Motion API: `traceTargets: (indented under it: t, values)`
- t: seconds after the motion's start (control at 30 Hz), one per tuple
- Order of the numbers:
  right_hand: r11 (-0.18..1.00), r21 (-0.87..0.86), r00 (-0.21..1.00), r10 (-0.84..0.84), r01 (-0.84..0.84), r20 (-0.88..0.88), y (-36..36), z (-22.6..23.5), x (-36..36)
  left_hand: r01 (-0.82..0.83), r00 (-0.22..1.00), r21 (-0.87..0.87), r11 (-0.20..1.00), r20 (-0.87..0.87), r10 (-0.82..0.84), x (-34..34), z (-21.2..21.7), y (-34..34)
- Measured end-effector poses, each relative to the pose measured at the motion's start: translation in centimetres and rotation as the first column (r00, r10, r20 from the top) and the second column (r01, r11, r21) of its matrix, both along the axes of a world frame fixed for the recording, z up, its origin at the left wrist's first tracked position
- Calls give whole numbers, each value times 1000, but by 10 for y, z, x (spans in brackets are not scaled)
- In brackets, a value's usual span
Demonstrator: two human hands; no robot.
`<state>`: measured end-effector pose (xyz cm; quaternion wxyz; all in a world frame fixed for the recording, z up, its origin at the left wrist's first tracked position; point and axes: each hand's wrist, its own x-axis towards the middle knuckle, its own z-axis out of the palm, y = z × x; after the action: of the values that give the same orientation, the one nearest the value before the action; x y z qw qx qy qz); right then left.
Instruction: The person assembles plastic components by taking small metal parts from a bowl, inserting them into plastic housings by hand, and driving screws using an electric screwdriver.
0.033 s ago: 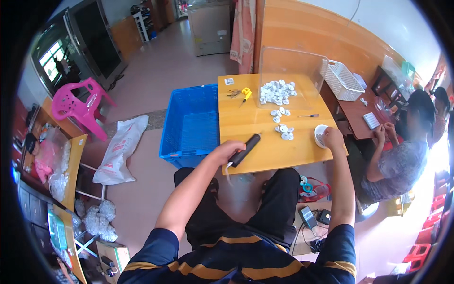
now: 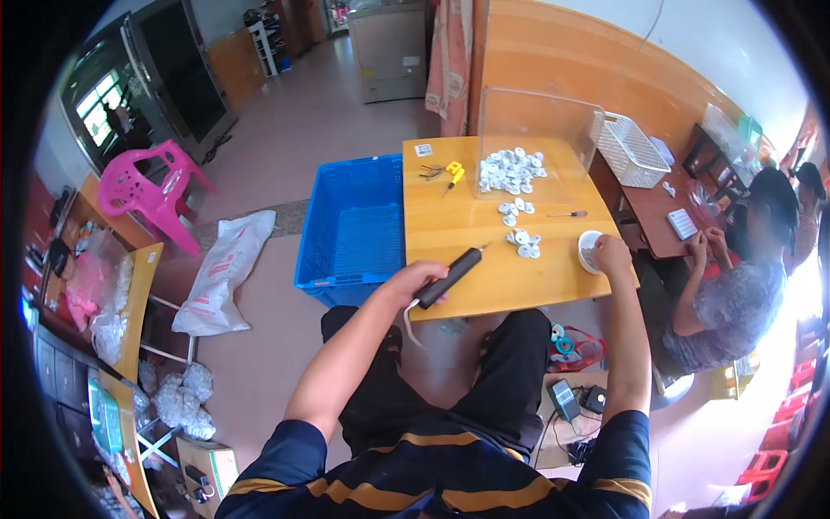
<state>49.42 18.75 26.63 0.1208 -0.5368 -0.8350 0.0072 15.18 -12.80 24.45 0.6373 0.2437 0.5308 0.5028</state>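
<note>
My left hand (image 2: 418,282) is wrapped round a black electric screwdriver (image 2: 450,277) with a pale cord, above the near left edge of the wooden table (image 2: 450,225). Its thin bit points away and to the right. On the right, the closed fingers of my right hand (image 2: 612,257) reach into a small white bowl (image 2: 590,239); whatever they pinch is hidden. Small white round parts (image 2: 523,243) lie between the hands, with a few more white parts (image 2: 516,209) behind them. A large heap of white parts (image 2: 512,170) sits farther back.
A small screwdriver (image 2: 568,214) and a yellow-handled tool (image 2: 455,175) lie on the table. Left of it stands a blue crate (image 2: 354,225). A clear plastic panel (image 2: 540,138) rises at the back. A person (image 2: 735,277) works at the right-hand table, near a white basket (image 2: 631,151).
The electric screwdriver has moved slightly right in the picture, and its bit shows more plainly. My right hand remains at the bowl. The whole view has shifted a little.
</note>
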Motion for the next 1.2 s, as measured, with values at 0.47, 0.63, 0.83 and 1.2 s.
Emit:
traceTargets:
  t: [0.47, 0.63, 0.83, 1.2]
  values:
    - [999, -8, 982, -30, 32, 184, 25, -38, -11, -96, 934, 373, 923, 354, -46, -3, -12, -199]
    - [999, -25, 990, 28, -25, 136, 29, -41, -8, -117, 923, 389, 914, 383, -44, 0, -31, -210]
    - [993, 113, 998, 18, -11, -60, 22, -38, -15, -182, 921, 382, 906, 389, 21, -4, -42, -210]
    - [984, 143, 660, 175, -103, -730, -17, -14, -35, -92, 944, 423, 901, 324, -56, -1, -40, -201]
